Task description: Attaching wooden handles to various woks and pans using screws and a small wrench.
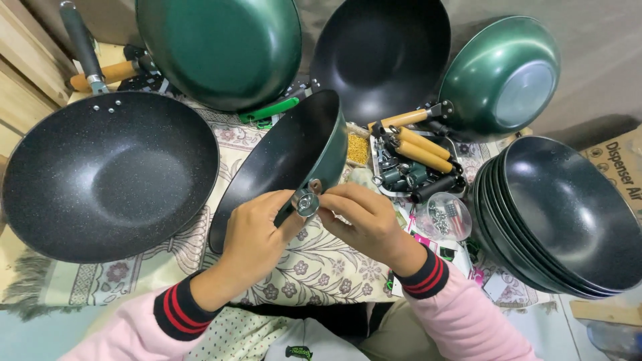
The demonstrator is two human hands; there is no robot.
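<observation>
Here, in the head view, both hands meet at the rim of a handleless wok (287, 160), green outside and black inside, tilted on edge over a patterned cloth (314, 267) that covers the worktop. The left hand (257, 234) is closed around the wok's rim from below, steadying it. The right hand (364, 217) pinches a small metal handle bracket (307, 200) between fingertips and thumb and presses it against the rim; whether the bracket is already fastened cannot be told.

As for progress, I judge the work to be partly done. A large speckled black wok (110, 174) at the left already carries a dark handle (80, 43), and a green wok (501, 77) lying upturned at the upper right has a wooden handle (404, 119) on it. A stack of bare black woks (562, 214) waits at the right, and two more pans lean at the top, a green one (221, 47) and a black one (381, 53). Loose wooden handles (421, 150) lie in a tray of fittings just beyond the hands, with a clear bag of screws (445, 215) beside it. So the wok in hand has no handle yet, and the stack is untouched.
</observation>
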